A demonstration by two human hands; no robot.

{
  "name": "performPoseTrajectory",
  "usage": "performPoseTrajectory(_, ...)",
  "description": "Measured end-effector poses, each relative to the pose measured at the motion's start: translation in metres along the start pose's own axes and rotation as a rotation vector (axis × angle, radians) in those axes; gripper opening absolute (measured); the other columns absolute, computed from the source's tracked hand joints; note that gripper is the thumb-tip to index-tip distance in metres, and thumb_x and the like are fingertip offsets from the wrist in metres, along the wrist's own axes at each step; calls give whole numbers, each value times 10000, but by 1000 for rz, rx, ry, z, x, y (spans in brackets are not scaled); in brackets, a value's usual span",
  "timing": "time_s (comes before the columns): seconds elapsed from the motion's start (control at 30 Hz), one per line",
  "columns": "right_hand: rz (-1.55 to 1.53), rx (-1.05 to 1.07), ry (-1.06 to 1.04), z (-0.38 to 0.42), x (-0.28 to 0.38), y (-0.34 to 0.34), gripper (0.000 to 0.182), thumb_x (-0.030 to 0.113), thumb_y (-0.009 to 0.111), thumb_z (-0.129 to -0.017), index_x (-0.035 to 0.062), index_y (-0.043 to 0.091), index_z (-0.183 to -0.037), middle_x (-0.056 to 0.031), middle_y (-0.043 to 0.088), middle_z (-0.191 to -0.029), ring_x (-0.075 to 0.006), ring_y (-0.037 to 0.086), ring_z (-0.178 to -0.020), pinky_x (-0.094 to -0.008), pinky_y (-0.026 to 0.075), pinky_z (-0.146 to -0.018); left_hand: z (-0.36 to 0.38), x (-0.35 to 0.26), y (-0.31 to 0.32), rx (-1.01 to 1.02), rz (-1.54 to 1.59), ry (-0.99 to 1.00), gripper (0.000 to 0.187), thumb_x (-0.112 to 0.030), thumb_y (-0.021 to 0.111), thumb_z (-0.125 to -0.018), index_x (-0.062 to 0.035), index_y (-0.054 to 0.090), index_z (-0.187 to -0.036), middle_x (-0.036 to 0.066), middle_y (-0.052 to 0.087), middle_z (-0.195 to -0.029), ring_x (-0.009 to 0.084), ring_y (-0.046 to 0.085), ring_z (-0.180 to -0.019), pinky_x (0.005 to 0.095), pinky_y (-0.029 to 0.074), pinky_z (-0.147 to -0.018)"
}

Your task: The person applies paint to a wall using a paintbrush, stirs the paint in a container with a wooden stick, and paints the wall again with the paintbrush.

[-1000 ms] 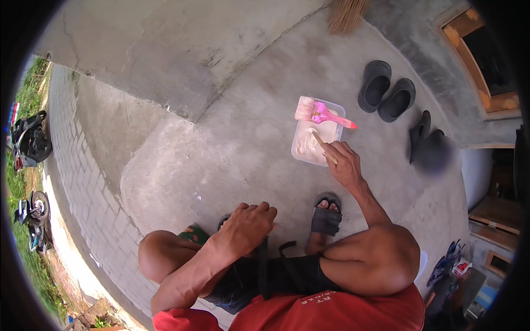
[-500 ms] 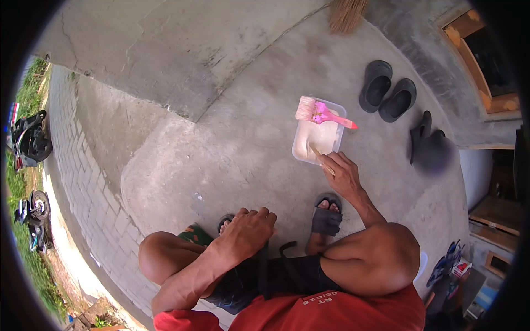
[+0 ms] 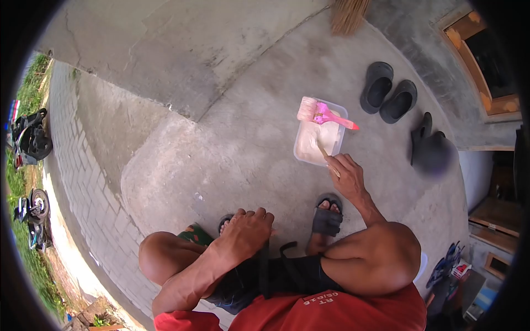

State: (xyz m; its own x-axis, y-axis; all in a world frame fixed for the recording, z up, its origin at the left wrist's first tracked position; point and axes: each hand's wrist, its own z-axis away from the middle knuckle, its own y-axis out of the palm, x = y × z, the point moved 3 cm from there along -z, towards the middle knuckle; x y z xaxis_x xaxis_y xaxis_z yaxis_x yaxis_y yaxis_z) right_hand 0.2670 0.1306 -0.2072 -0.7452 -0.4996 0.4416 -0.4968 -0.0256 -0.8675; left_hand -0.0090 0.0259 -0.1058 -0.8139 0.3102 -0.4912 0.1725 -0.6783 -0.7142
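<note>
A clear plastic tub [image 3: 298,150] of whitish, creamy paste stands on the concrete floor in front of me. Across its far part lies a brush [image 3: 327,115] with a pink handle and pale bristles. The fingers of my right hand [image 3: 348,175] are closed on a thin wooden stick [image 3: 322,149], whose far end dips into the paste. My left hand [image 3: 248,231] hangs over my left foot, between my knees, with its fingers curled. What it holds, if anything, is hidden behind the knuckles.
Dark clogs [image 3: 377,91] and another dark pair [image 3: 422,138] lie to the right of the tub. A straw broom [image 3: 349,15] is at the top, near a concrete block [image 3: 182,83]. Motorbikes [image 3: 34,138] stand at the far left. A wood-framed window [image 3: 505,105] is at right.
The stick in my right hand has shifted slightly to the right and tilted more upright in the paste. My left hand has barely moved.
</note>
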Motion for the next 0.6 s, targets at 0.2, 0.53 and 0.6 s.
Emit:
performPoseTrajectory(0.2,89,-67,28,-24,-14,3,349,72,751,-811,84,691,-1155,-36,612,-919,-233,622,-875,-395,552,-716,-6,0,0,1,82,70,271,-270,599,-1004,-22,595,-1113,153,627,-1077,338,640,-1065,456,475,-972)
performPoseTrajectory(0.53,93,-10,-7,-10,-10,-1,329,67,726,-835,68,665,-1158,-47,605,-909,-249,608,-852,-396,540,-711,1,4,4,10,40,5,291,-291,595,-1010,-17,586,-1106,157,625,-1072,340,647,-1051,459,476,-966)
performPoseTrajectory(0.6,55,25,-35,-7,0,5,336,60,720,-839,71,663,-1170,-48,603,-910,-253,603,-845,-397,540,-707,-1,2,3,42,-2,-38,294,-295,595,-1010,-17,587,-1105,159,624,-1069,342,647,-1047,461,476,-965)
